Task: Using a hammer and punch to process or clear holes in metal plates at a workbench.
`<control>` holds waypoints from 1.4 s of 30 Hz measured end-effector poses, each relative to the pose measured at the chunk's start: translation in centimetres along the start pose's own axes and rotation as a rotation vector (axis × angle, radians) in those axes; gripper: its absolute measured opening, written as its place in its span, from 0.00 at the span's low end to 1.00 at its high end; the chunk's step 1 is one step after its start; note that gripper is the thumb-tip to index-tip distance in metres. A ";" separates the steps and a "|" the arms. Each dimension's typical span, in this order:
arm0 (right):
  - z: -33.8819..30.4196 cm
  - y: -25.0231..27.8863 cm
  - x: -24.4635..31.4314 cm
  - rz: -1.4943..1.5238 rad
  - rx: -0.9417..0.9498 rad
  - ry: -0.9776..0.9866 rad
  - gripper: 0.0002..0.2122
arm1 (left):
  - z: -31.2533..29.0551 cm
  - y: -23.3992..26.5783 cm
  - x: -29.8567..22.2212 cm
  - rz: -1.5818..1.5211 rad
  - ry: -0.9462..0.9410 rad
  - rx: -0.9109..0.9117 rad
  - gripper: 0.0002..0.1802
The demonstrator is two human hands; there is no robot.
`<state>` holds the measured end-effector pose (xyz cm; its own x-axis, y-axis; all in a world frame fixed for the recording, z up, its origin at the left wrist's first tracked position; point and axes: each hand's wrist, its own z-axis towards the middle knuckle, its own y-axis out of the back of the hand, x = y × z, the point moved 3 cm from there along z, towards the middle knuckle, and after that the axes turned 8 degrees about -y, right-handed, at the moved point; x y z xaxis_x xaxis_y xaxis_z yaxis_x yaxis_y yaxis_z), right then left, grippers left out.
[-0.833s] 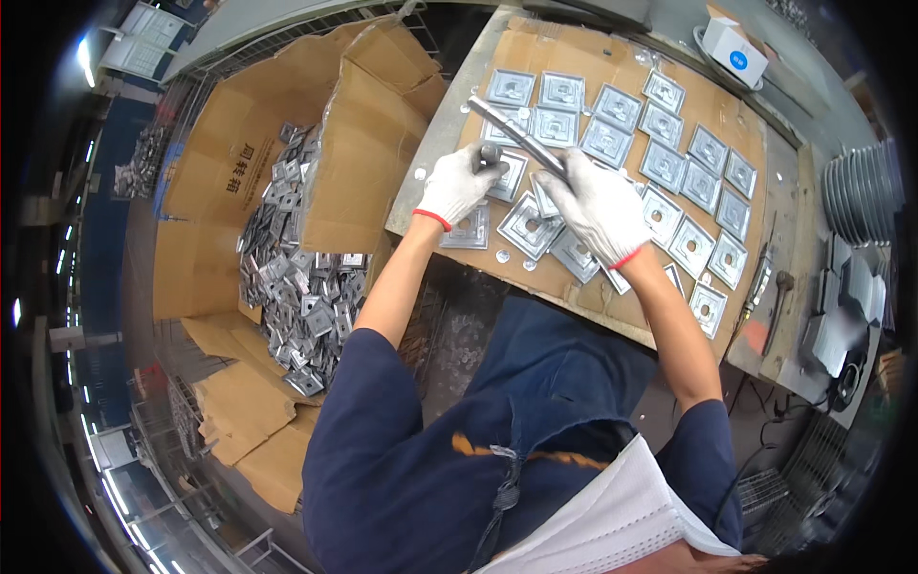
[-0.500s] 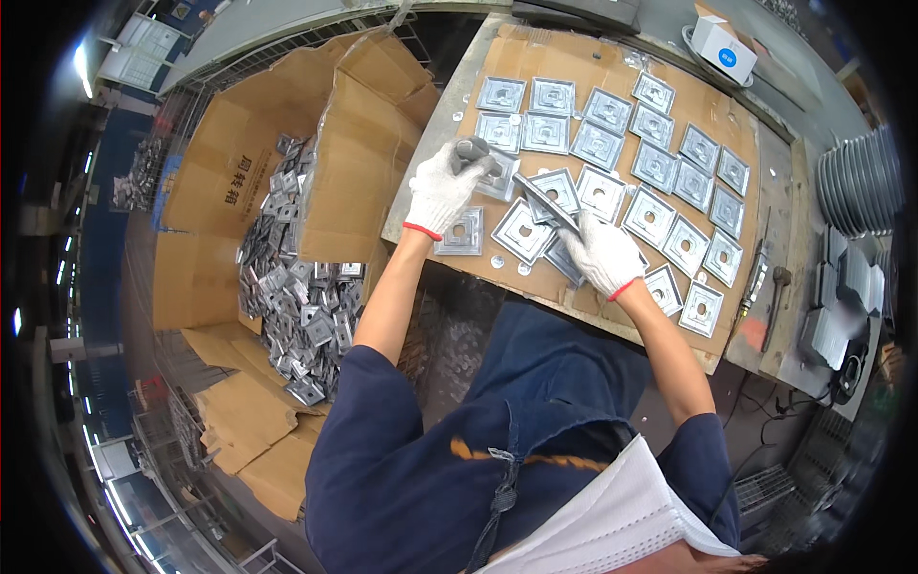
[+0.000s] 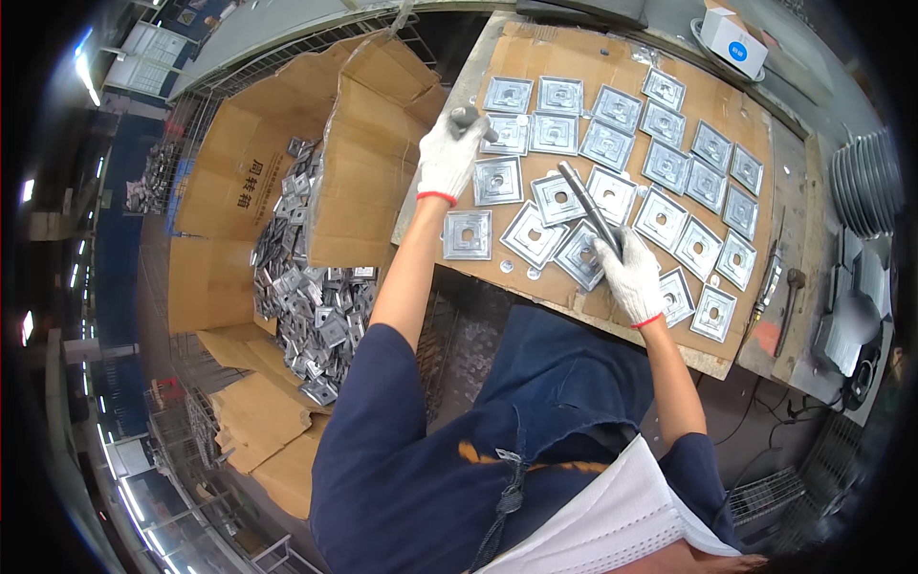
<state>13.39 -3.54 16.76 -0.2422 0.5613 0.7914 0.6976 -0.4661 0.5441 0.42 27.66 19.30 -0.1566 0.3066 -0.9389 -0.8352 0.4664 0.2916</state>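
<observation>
My left hand, in a white knit glove with grey fingertips, is at the left edge of a square metal plate in the second row. Its fingers are bent and stand a little apart, with nothing visible in them; whether they touch the plate is unclear. My right hand, gloved the same way, grips the lower end of a dark metal bar. The bar slants up and left over the plates. Beneath it lie a plate with a round centre hole and another tilted plate.
Several similar plates lie in rough rows on a cardboard sheet over the workbench. An open carton at left holds a heap of metal pieces. At right are a hammer, a stack of grey discs and a white box.
My left hand has moved up from the third-row plate to the one above it. The bar in my right hand has swung steeper, and that hand sits slightly lower and further right.
</observation>
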 end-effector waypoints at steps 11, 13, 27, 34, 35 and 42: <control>0.1 0.1 -3.8 -0.057 -0.161 0.054 0.18 | 3.3 -2.8 3.8 0.335 -0.039 0.105 0.22; -0.1 0.1 -4.2 -0.061 -0.151 0.044 0.18 | 3.4 -2.7 4.1 0.333 -0.060 0.107 0.22; 2.1 1.0 -0.7 -0.004 -0.109 0.053 0.20 | 3.6 -2.5 2.6 0.475 -0.017 0.217 0.25; 6.4 2.2 15.3 0.021 -0.166 0.466 0.19 | 3.7 -2.1 5.0 0.579 -0.015 0.226 0.26; 7.3 1.7 16.7 0.027 -0.151 0.498 0.18 | 3.9 -2.1 4.6 0.571 -0.047 0.230 0.25; 14.6 -4.4 12.8 -0.529 -0.034 0.344 0.23 | 3.0 -3.1 1.3 0.620 -0.075 0.244 0.26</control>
<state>17.07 15.67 20.40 -0.7552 0.4726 0.4542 0.4038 -0.2103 0.8903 4.41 29.14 17.70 -0.5243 0.6313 -0.5715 -0.4576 0.3571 0.8143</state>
